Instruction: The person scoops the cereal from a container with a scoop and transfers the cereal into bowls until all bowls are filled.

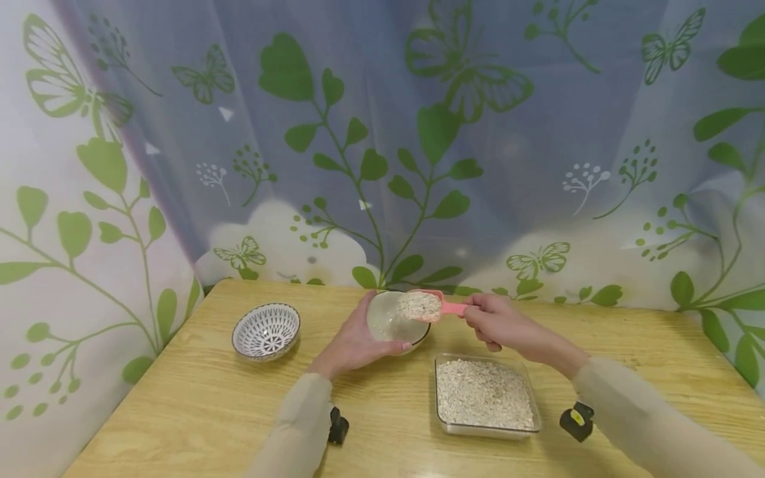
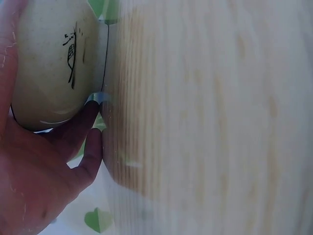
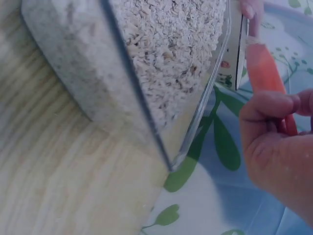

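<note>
My left hand (image 1: 354, 337) grips a cream bowl (image 1: 382, 318) at its left side, the thumb along the near side. In the left wrist view, a black line drawing marks the outer wall of the bowl (image 2: 54, 63). The pink scoop (image 1: 452, 309), its handle held in my right hand (image 1: 501, 322), is heaped with oat flakes (image 1: 423, 305). Its head is above the right part of the bowl. Below my right hand a clear rectangular container (image 1: 487, 432) holds a large amount of oats (image 1: 484, 395). In the right wrist view, fingers of the right hand (image 3: 279, 142) curl round the scoop (image 3: 264, 71).
A black-and-white patterned bowl (image 1: 265, 333) stands at the left on the wooden table (image 1: 179, 411). Behind the table's far edge hangs a curtain (image 1: 382, 133) printed with leaves and butterflies. Black wrist devices (image 1: 338, 426) sit under both sleeves.
</note>
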The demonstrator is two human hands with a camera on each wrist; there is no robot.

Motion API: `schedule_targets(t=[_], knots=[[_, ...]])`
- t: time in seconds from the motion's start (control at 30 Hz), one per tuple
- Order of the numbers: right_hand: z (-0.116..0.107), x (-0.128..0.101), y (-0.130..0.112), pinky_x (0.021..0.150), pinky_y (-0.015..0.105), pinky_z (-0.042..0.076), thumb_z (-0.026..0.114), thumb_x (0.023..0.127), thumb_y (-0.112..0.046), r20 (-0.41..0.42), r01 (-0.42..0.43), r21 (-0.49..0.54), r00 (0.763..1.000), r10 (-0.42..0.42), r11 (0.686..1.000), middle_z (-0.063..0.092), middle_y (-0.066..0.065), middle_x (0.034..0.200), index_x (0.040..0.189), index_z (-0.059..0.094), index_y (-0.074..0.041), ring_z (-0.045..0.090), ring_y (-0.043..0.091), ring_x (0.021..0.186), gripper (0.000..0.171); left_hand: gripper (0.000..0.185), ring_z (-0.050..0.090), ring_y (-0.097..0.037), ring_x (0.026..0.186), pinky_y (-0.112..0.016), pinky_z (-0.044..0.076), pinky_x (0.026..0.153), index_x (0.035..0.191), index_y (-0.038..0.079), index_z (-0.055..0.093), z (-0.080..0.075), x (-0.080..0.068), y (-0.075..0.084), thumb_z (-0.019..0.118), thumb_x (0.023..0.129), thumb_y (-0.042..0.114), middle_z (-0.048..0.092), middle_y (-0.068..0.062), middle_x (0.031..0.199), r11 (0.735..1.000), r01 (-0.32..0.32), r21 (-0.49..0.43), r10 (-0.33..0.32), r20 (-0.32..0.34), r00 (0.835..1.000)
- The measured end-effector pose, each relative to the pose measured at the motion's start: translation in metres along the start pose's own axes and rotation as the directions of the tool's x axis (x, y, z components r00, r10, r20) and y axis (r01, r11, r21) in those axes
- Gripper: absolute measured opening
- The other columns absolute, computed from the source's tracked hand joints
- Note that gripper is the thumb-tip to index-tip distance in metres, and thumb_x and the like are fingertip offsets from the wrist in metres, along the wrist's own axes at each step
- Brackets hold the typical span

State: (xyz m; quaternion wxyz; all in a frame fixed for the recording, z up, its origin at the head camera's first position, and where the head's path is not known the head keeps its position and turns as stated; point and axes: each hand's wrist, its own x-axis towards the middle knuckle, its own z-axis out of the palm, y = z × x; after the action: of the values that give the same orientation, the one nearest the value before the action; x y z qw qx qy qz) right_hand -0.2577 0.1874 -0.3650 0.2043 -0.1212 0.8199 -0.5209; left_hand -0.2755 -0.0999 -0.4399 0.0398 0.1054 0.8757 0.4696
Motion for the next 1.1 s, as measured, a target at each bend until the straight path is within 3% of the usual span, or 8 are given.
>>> schedule_targets(t=[0.1,0.2,0.37,0.5,0.8,0.97,1.1], knots=[[0.005,0.003,-0.002,0.047,0.022,0.026,0.039,0.102,-0.014,-0.045,0.024,-0.103,0.999,-0.029,0.994,0.035,-0.002,0.066,0.117,0.053,0.003,0.026,0.011,0.053,0.026,0.129,0.051,-0.036,0.136,-0.057,0.044,0.113,0.164,0.015,0.016,0.0,0.0,-0.001,0.093,0.066,0.05,0.044,-0.017,0.156,1.0,0.002,-0.002,-0.002,0.005,1.0],[0.011,0.006,-0.004,0.049,0.022,0.027,0.043,0.1,-0.011,-0.088,0.094,-0.263,0.989,-0.121,0.96,0.037,-0.003,0.065,0.112,0.057,0.002,0.029,0.01,0.053,0.023,0.13,0.053,-0.036,0.134,-0.056,0.045,0.112,0.164,0.015,0.016,0.001,0.001,-0.002,0.093,0.066,0.05,0.046,-0.016,0.155,1.0,-0.003,-0.014,0.003,0.013,1.0],[0.021,0.007,-0.007,0.05,0.021,0.029,0.049,0.097,-0.007,-0.082,0.243,-0.512,0.941,-0.329,0.824,0.04,-0.004,0.064,0.104,0.059,0.0,0.032,0.008,0.053,0.014,0.13,0.051,-0.036,0.136,-0.056,0.043,0.114,0.164,0.015,0.016,0.003,0.002,-0.003,0.094,0.066,0.049,0.045,-0.015,0.156,1.0,0.002,-0.026,-0.001,0.013,1.0],[0.028,0.007,-0.01,0.046,0.018,0.028,0.051,0.096,-0.008,-0.069,0.278,-0.641,0.908,-0.414,0.716,0.045,-0.006,0.064,0.102,0.059,-0.002,0.032,0.003,0.051,0.011,0.13,0.05,-0.036,0.138,-0.057,0.042,0.115,0.164,0.015,0.016,0.003,0.001,-0.003,0.093,0.066,0.05,0.045,-0.016,0.156,1.0,0.016,-0.023,-0.016,0.006,1.0],[0.03,0.009,-0.012,0.045,0.018,0.027,0.053,0.095,-0.009,-0.077,0.26,-0.763,0.873,-0.482,0.592,0.051,-0.004,0.068,0.101,0.059,-0.006,0.032,0.004,0.051,0.009,0.128,0.051,-0.035,0.137,-0.056,0.044,0.113,0.164,0.016,0.016,0.002,0.001,-0.003,0.092,0.067,0.051,0.045,-0.015,0.156,1.0,0.016,-0.013,-0.016,0.009,1.0],[0.029,0.009,-0.01,0.044,0.017,0.026,0.058,0.093,-0.006,-0.044,0.269,-0.847,0.824,-0.564,0.458,0.05,-0.005,0.069,0.096,0.056,-0.008,0.031,0.003,0.051,0.004,0.127,0.053,-0.032,0.134,-0.055,0.045,0.112,0.164,0.016,0.017,0.001,0.002,-0.004,0.092,0.067,0.05,0.048,-0.013,0.153,1.0,0.003,-0.019,-0.003,0.011,1.0],[0.029,0.008,-0.009,0.043,0.016,0.025,0.063,0.092,-0.007,0.019,0.267,-0.917,0.771,-0.636,0.296,0.05,-0.004,0.072,0.093,0.053,-0.009,0.03,0.003,0.05,0.01,0.127,0.054,-0.032,0.133,-0.054,0.044,0.112,0.164,0.015,0.017,0.001,0.002,-0.004,0.093,0.067,0.049,0.049,-0.014,0.151,1.0,0.005,-0.018,-0.005,0.01,1.0]])
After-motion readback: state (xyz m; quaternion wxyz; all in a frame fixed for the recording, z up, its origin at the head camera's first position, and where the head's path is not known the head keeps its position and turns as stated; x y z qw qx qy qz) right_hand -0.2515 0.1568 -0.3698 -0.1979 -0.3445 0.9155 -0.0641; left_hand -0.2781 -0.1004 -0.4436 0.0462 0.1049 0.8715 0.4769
